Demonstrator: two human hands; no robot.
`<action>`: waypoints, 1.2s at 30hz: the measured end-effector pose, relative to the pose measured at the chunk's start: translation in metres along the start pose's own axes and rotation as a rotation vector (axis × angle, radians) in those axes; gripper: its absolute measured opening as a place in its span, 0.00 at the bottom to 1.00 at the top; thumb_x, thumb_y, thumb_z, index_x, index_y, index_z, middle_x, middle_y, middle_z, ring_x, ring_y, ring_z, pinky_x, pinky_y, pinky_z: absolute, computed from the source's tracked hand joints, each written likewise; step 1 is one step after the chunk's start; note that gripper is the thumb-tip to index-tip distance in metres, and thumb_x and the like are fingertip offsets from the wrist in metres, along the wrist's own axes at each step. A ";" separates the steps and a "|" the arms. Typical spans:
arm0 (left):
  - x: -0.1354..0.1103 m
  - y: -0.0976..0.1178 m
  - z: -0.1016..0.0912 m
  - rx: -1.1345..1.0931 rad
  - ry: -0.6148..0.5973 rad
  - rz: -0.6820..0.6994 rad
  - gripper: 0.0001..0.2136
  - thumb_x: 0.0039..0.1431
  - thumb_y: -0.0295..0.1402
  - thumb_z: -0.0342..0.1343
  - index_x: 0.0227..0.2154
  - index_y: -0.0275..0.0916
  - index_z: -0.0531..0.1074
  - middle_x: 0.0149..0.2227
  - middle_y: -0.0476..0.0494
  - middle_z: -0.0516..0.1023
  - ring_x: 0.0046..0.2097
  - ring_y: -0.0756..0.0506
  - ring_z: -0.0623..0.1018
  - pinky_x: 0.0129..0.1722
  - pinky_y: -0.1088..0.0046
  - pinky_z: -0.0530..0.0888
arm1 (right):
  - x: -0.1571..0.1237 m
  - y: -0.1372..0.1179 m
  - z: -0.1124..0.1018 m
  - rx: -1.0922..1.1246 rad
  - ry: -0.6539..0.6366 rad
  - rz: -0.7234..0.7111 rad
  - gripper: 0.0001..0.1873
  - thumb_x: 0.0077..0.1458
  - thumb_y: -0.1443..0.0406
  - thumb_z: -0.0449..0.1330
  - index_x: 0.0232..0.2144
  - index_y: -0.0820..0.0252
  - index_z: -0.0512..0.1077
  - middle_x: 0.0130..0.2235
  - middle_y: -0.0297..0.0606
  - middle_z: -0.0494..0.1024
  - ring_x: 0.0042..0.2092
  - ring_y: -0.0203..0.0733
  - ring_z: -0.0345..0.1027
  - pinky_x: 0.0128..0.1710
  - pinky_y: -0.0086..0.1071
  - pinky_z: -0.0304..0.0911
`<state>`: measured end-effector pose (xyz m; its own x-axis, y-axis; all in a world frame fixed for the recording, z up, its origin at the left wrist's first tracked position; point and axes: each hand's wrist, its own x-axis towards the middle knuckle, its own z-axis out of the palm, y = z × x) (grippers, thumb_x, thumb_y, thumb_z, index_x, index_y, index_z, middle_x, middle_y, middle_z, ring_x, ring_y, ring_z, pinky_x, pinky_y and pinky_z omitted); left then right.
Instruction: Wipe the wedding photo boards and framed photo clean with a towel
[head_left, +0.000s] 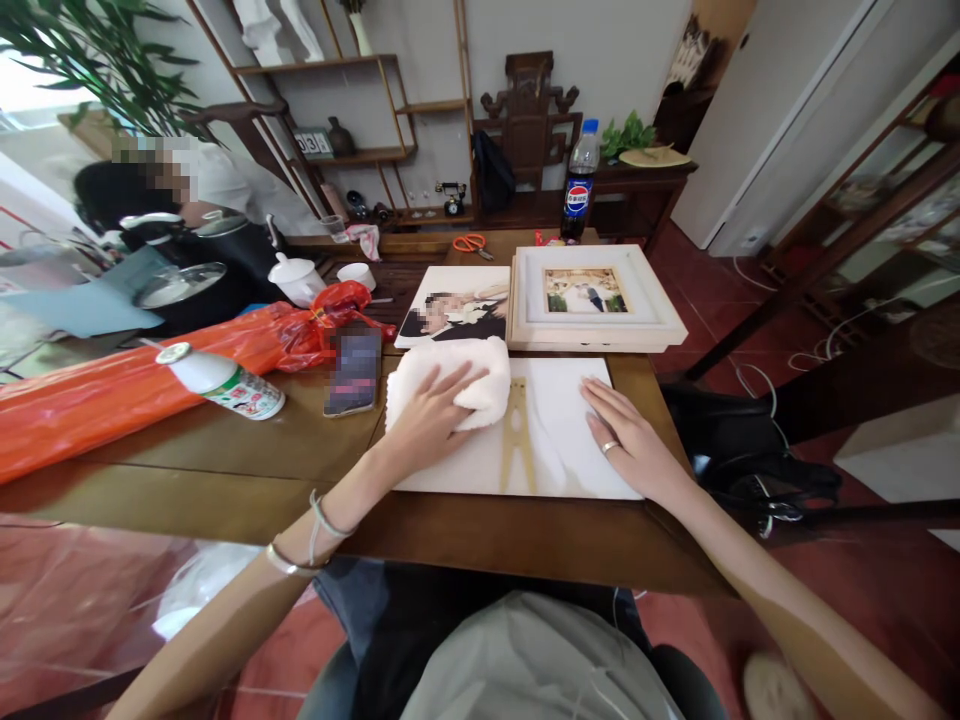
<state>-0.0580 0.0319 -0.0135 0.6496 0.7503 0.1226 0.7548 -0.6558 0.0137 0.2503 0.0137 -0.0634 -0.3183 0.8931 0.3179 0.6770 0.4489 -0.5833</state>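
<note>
A white panel [559,440] with a pale gold shape on it lies flat on the wooden table [300,440] in front of me. My left hand [435,405] lies fingers spread on a folded white cloth [487,375] that rests on the panel's upper left part. My right hand [626,440], wearing a ring, presses flat on the panel's right edge, holding nothing. Beyond the panel lie an unframed photo print [457,310] and a white picture frame [596,300] with a photo in it.
A phone [352,372], a white bottle [221,382] on its side and orange plastic bags [135,385] lie to the left. Pots [180,285], a teapot [296,280], scissors [470,243] and a cola bottle [579,185] stand further back. A person sits at far left. A black bag [742,450] is at right.
</note>
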 end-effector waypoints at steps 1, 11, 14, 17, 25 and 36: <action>-0.002 0.003 0.001 0.013 -0.012 0.010 0.11 0.63 0.29 0.52 0.39 0.36 0.79 0.67 0.39 0.56 0.68 0.36 0.54 0.65 0.46 0.52 | 0.000 0.000 0.000 -0.004 -0.002 -0.001 0.26 0.66 0.57 0.47 0.64 0.52 0.59 0.65 0.40 0.60 0.67 0.48 0.49 0.66 0.52 0.49; -0.085 0.060 -0.005 -0.078 0.038 0.175 0.09 0.56 0.30 0.59 0.20 0.39 0.76 0.68 0.47 0.55 0.69 0.34 0.51 0.68 0.47 0.42 | 0.000 0.001 0.001 -0.020 -0.015 -0.009 0.26 0.66 0.58 0.47 0.64 0.55 0.59 0.66 0.42 0.59 0.67 0.48 0.48 0.66 0.52 0.48; -0.091 0.061 -0.006 -0.087 0.030 0.178 0.11 0.57 0.33 0.59 0.20 0.40 0.76 0.68 0.48 0.55 0.69 0.35 0.51 0.68 0.48 0.42 | 0.000 0.002 0.001 -0.030 -0.010 -0.010 0.26 0.66 0.58 0.46 0.64 0.56 0.59 0.66 0.43 0.60 0.67 0.47 0.48 0.66 0.51 0.48; -0.080 0.050 -0.006 -0.080 -0.005 0.127 0.10 0.58 0.31 0.58 0.22 0.39 0.77 0.68 0.49 0.54 0.69 0.36 0.51 0.68 0.50 0.44 | 0.000 0.002 0.001 -0.029 -0.008 -0.011 0.26 0.66 0.58 0.46 0.63 0.56 0.59 0.65 0.43 0.60 0.67 0.47 0.48 0.66 0.51 0.49; -0.014 -0.011 0.001 0.030 -0.002 0.036 0.15 0.64 0.37 0.51 0.31 0.36 0.80 0.67 0.38 0.56 0.68 0.33 0.56 0.66 0.45 0.51 | 0.000 0.004 0.002 -0.013 0.005 -0.023 0.25 0.66 0.59 0.47 0.63 0.55 0.60 0.65 0.42 0.60 0.67 0.46 0.49 0.66 0.50 0.49; -0.032 0.009 -0.001 -0.015 -0.024 0.137 0.12 0.62 0.30 0.52 0.26 0.36 0.78 0.67 0.43 0.56 0.68 0.37 0.54 0.67 0.49 0.45 | 0.000 0.000 0.000 -0.024 -0.008 -0.015 0.25 0.66 0.59 0.46 0.63 0.58 0.61 0.65 0.44 0.60 0.67 0.46 0.49 0.66 0.49 0.49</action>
<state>-0.0720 0.0017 -0.0165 0.7489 0.6550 0.1005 0.6573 -0.7535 0.0136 0.2506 0.0137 -0.0635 -0.3336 0.8865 0.3207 0.6880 0.4615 -0.5600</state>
